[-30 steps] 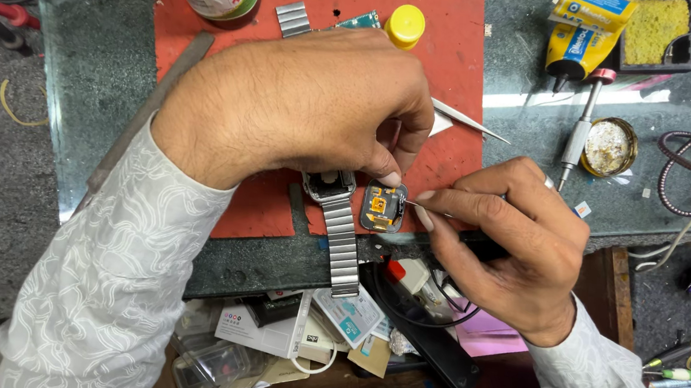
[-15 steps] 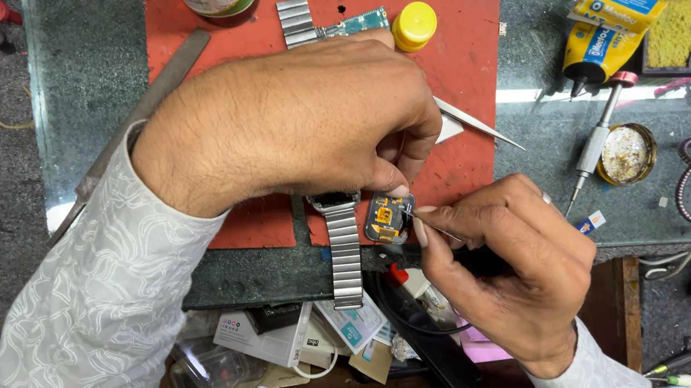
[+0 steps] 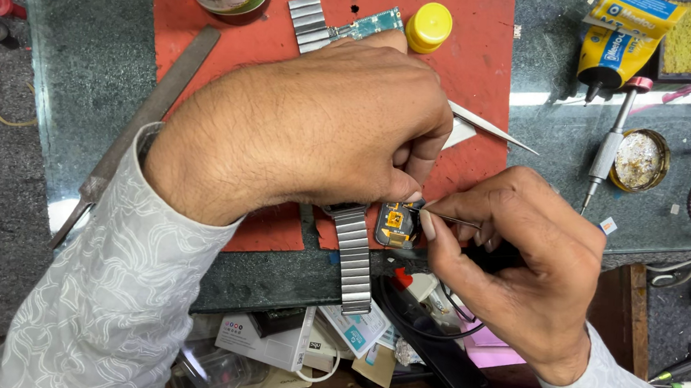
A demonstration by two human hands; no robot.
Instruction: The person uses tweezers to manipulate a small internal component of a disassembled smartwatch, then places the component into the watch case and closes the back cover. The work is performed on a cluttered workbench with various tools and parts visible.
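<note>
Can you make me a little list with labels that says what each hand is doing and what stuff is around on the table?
Left hand: left hand pins down the small opened watch body.
Right hand: right hand pinches a thin metal pointed tool, tip at the watch.
Strap: silver metal link strap hangs toward the table edge.
Surface: red rubber mat on a dark glass table.
Nearby: yellow round cap, flat grey metal file, round tin of paste.
</note>
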